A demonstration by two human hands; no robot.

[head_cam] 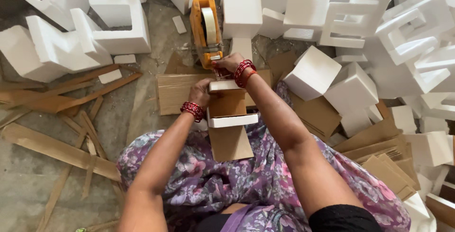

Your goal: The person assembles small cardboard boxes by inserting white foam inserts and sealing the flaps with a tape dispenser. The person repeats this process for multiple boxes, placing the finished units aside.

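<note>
Cardboard sheet capped by foam blocks rests upright on the lap, left hand pinching its side to steady it while right hand closes around the orange tape dispenser at its top edge.

Small packing workshop, floor-level work area. Bare concrete floor, dusty, person sits directly on it. White foam blocks and cut foam corner pieces piled all around the top and right. Cardboard strips scattered left, flat cardboard sheets stacked right. An orange tape dispenser with a clear tape roll is in use. No furniture or bench in view, just packaging stock and offcuts.
</note>
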